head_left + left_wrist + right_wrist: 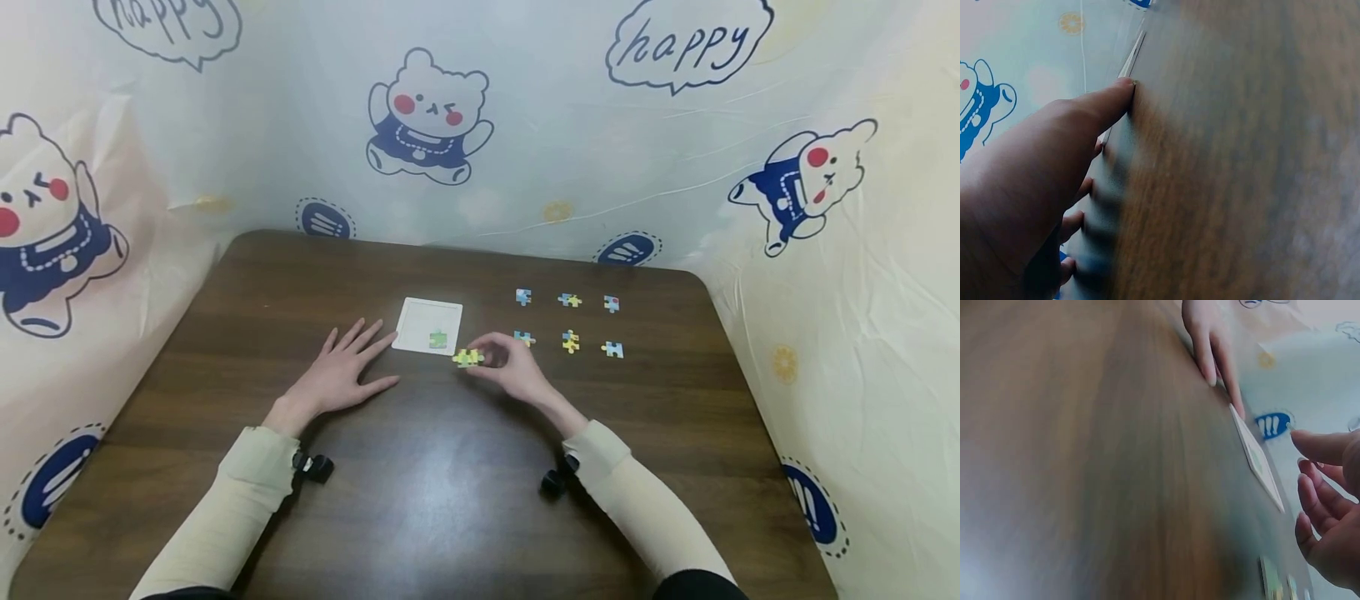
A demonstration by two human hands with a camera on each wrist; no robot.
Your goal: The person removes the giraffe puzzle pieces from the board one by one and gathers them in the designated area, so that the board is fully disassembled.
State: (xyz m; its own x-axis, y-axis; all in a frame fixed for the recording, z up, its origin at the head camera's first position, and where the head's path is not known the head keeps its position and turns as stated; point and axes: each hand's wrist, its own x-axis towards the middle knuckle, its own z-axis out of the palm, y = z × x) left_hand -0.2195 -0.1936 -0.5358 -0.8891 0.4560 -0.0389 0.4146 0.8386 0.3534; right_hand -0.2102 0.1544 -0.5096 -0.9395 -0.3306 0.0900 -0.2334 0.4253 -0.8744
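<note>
My left hand (pixel 341 371) rests palm down on the table with its fingers spread, and its index fingertip touches the left edge of a white square puzzle tray (pixel 418 321). One green puzzle piece (pixel 438 339) lies inside the tray, near its lower right corner. Just off that corner, my right hand (pixel 517 371) pinches a yellow-green puzzle piece (pixel 468 357) between thumb and fingers. In the right wrist view the right hand (pixel 1332 500) is raised above the tabletop, and the piece it holds is hardly visible there.
Right of the tray, loose puzzle pieces lie in two rows. The far row has a blue piece (pixel 523 297), a blue-yellow piece (pixel 570 300) and a blue-red piece (pixel 612 304). Nearer are a piece (pixel 528 338) partly behind the right hand, a yellow piece (pixel 571 341) and a blue piece (pixel 613 350).
</note>
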